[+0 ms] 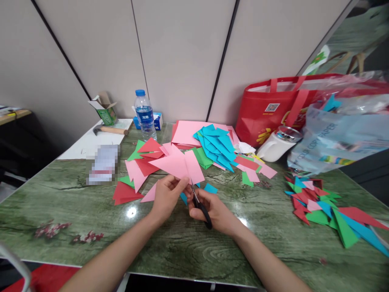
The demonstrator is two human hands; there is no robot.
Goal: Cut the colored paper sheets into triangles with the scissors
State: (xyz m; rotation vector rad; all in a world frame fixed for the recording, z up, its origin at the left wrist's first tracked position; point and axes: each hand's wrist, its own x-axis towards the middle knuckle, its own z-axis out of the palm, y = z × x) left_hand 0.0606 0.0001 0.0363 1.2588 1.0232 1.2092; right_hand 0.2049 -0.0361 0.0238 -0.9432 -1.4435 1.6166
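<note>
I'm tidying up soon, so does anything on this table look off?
The hammer on the white sheet, back left, seems an odd companion for scissors and folded pink paper. The green box behind it has its flaps open. I see no spill.

Scissors (pixel 207 218): finger loops partly covered by right hand (pixel 209 209); blade tips can't be made out against the pink paper (pixel 174 163). Left hand (pixel 167 194) hides the paper's lower corner. Both forearms cropped by bottom edge. Pixelated patch (pixel 103 164) on left of tabletop (pixel 60 198), unreadable (mosaic kills all detail). Blue-and-white box (pixel 158 121) partly behind water bottle (pixel 146 119). QR code (pixel 272 107) on red tote bag (pixel 252 115) too small to read. Plastic bag (pixel 343 134) smeared, cropped right, contents mostly unclear. Long blue paper piece (pixel 366 236) also runs off right.
</note>
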